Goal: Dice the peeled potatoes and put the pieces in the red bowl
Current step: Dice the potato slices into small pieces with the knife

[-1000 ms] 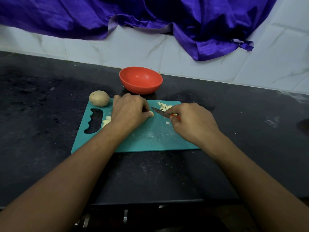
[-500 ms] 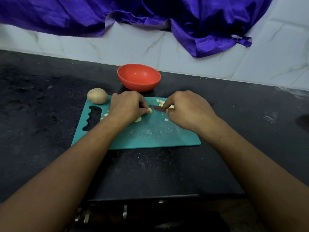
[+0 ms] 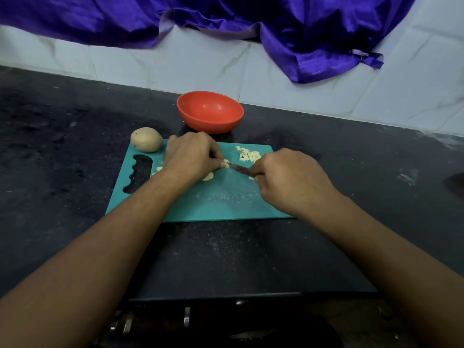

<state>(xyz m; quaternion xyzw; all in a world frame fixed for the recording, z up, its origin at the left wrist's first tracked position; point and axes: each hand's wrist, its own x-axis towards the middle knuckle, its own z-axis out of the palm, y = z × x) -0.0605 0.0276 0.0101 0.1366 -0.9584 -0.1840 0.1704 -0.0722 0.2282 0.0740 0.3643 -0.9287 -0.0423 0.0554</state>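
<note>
A teal cutting board (image 3: 221, 202) lies on the dark counter. My left hand (image 3: 188, 156) pinches a small potato piece (image 3: 226, 163) down on the board. My right hand (image 3: 288, 179) grips a small knife (image 3: 241, 169) whose blade tip rests against that piece. A heap of diced potato (image 3: 248, 154) sits at the board's far right. More slices (image 3: 208, 176) peek out from under my left hand. A whole potato (image 3: 146, 139) rests on the board's far left corner. The red bowl (image 3: 210, 112) stands just behind the board, nothing visible inside.
The dark speckled counter (image 3: 62, 151) stretches to both sides. A white tiled wall (image 3: 326, 96) runs behind it, with purple cloth (image 3: 251, 18) hanging over it. The counter's front edge (image 3: 251, 296) is close to me, with metal handles below.
My right hand has drawn back to the right, the knife staying against the piece. The left hand keeps hold of the potato piece. The view has shifted slightly.
</note>
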